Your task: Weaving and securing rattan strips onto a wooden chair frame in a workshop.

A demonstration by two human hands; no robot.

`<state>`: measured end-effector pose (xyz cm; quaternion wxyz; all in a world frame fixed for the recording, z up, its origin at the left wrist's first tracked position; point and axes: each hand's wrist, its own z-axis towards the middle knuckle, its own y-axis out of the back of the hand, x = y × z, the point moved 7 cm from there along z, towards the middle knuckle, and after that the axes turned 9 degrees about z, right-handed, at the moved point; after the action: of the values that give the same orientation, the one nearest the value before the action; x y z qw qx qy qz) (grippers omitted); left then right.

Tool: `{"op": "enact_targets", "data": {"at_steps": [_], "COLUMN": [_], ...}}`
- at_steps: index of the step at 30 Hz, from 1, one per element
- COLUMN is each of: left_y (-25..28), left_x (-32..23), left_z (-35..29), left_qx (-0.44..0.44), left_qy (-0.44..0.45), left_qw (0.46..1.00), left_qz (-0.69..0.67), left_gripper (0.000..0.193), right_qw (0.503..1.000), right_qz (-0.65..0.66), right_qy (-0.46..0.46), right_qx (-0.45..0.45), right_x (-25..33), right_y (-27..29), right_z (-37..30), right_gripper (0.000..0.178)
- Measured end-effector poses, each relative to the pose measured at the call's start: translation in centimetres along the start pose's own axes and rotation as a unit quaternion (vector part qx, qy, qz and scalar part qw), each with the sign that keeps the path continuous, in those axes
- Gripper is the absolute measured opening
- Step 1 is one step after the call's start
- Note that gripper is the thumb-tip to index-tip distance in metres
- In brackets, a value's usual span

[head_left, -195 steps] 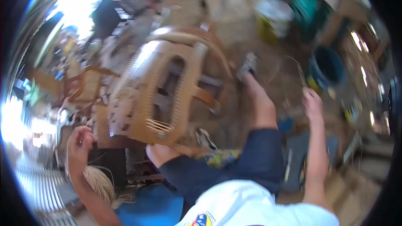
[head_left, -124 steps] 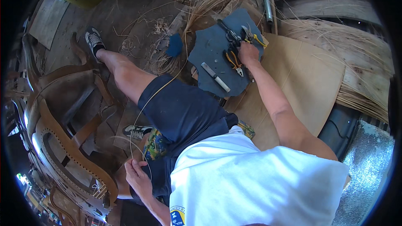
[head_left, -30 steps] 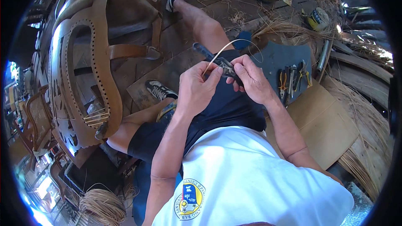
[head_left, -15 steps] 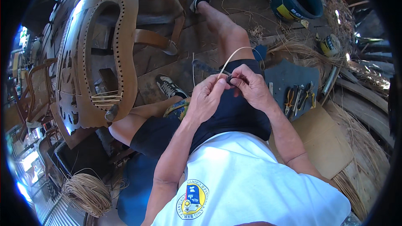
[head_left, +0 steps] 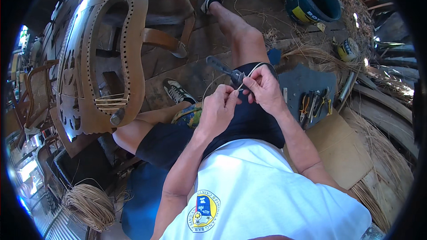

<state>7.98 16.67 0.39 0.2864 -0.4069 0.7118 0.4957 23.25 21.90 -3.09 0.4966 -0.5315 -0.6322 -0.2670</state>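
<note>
Over my lap, a thin pale cane strip [head_left: 240, 87] runs between my two hands. The fingers of my left hand [head_left: 218, 109] pinch one part of it. My right hand [head_left: 265, 91] pinches it a little farther along, and the strip curves up past the knuckles. Just beyond my fingertips lies a dark tool [head_left: 224, 68] with a long shaft and a rounded end; its exact kind is unclear. To the left leans a carved wooden chair frame [head_left: 137, 69], with holes around its oval opening. A few cane strands [head_left: 111, 102] cross the lower opening.
Pliers and other hand tools [head_left: 316, 103] lie on a dark mat at right, beside cardboard [head_left: 340, 151]. A dark bucket [head_left: 296, 2] and a small tub [head_left: 348, 50] stand farther off. A coil of cane [head_left: 90, 206] sits at lower left. Loose fibres litter the floor.
The high arc of cane above my hands has come down and closer to my right hand. My hands have shifted slightly apart, and the dark tool's rounded end shows more plainly.
</note>
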Motion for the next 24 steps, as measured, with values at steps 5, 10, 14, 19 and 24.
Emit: {"op": "enact_targets", "data": {"at_steps": [5,10,14,19,24], "left_y": [2.4,2.5,1.8,1.6,0.8], "left_x": [3.0,3.0,1.2,-0.4,-0.9], "left_z": [-3.7,-4.9,-3.7,-2.9,-0.6], "left_qx": [0.044,0.029,0.018,0.01,0.001], "left_qy": [0.057,0.066,0.051,-0.006,-0.016], "left_qw": [0.997,0.997,0.998,0.999,0.999], "left_qz": [-0.012,-0.003,-0.022,-0.033,-0.028], "left_gripper": [0.022,0.018,0.017,0.017,0.017], "right_qw": [0.993,0.993,0.994,0.994,0.991], "right_qz": [0.035,0.096,0.106,0.104,0.109], "right_qy": [0.016,0.007,-0.022,-0.021,-0.053], "right_qx": [-0.114,-0.075,-0.013,-0.005,0.05], "right_x": [0.4,0.3,0.5,0.6,0.3], "right_y": [3.4,3.6,1.9,2.4,0.4], "right_z": [1.4,1.8,1.2,1.2,0.4], "right_gripper": [0.018,0.023,0.023,0.024,0.019]}}
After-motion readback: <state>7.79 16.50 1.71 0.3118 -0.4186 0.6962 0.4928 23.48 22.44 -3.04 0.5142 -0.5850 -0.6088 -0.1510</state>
